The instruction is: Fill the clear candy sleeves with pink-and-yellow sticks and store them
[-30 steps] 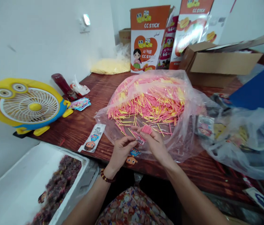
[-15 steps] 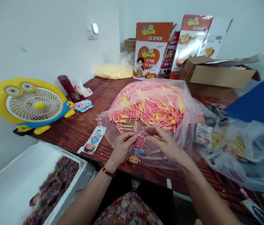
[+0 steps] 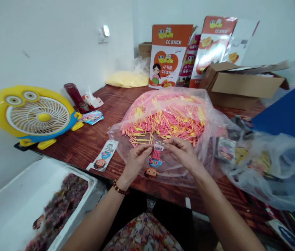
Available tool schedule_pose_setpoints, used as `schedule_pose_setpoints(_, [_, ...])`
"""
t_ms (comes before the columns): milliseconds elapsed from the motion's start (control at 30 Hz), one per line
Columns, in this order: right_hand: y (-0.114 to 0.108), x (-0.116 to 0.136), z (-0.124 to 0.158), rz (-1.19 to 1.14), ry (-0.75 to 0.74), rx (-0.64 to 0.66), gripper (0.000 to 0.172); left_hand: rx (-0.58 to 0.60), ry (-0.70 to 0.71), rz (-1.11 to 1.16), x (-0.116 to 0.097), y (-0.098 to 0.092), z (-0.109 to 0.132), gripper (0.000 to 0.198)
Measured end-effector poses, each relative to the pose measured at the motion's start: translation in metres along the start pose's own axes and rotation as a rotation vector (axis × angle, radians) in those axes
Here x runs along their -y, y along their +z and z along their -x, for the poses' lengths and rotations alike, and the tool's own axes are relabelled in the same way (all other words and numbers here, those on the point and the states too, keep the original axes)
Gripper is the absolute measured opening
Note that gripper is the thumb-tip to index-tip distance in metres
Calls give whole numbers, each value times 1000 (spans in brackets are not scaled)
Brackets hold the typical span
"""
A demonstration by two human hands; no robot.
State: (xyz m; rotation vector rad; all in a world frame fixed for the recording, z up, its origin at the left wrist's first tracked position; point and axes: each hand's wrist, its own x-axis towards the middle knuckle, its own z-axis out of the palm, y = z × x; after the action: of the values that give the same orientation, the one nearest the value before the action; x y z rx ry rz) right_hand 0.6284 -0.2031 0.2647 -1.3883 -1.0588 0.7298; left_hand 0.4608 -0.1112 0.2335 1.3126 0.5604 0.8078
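Observation:
A small clear packet (image 3: 155, 162) hangs upright between my hands, with pink sticks, a barcode, a blue logo and a cartoon face showing on it. My left hand (image 3: 136, 163) pinches its upper left edge between thumb and fingers. At the upper right corner, my right hand (image 3: 183, 153) is closed on the same packet. Just behind it, a big clear plastic bag (image 3: 207, 104) lies spread on the table, heaped with pink and yellow sticks (image 3: 163, 122). To the left of my hands, a flat printed packet (image 3: 105, 156) rests on the wood.
A yellow fan (image 3: 40, 115) stands at the left of the table (image 3: 116, 101). Below it is a white foam box (image 3: 90, 179) with dark packets. Printed cartons (image 3: 168, 45) and an open cardboard box (image 3: 244, 85) are at the back. A plastic bag (image 3: 267, 174) lies right.
My right hand has closed on the packet's upper right corner; its fingers were more spread before. The packet now hangs straighter and its top edge looks stretched between both hands.

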Motion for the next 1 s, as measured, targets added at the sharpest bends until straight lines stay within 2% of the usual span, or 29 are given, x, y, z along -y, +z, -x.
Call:
schedule_pose_setpoints(100, [4, -7, -1, -143, 96, -90, 18, 84, -206, 119, 5, 1, 2, 36])
schedule_pose_setpoints(200, [9, -15, 1, -191, 144, -144, 19, 108, -318, 112, 7, 2, 5, 31])
schedule_pose_setpoints(400, [14, -27, 4, -333, 274, -56, 28, 88, -269, 67, 15, 3, 5, 27])
schedule_pose_setpoints(600, [15, -38, 2, -214, 184, 1, 24, 102, -217, -74, 25, 0, 5, 21])
schedule_pose_setpoints(867, [13, -50, 6, -169, 211, 39, 25, 72, -307, -58, 25, 1, 7, 28])
schedule_pose_setpoints(1000, [14, -53, 4, -126, 167, -7, 23, 110, -305, 37, 26, 3, 9, 27])
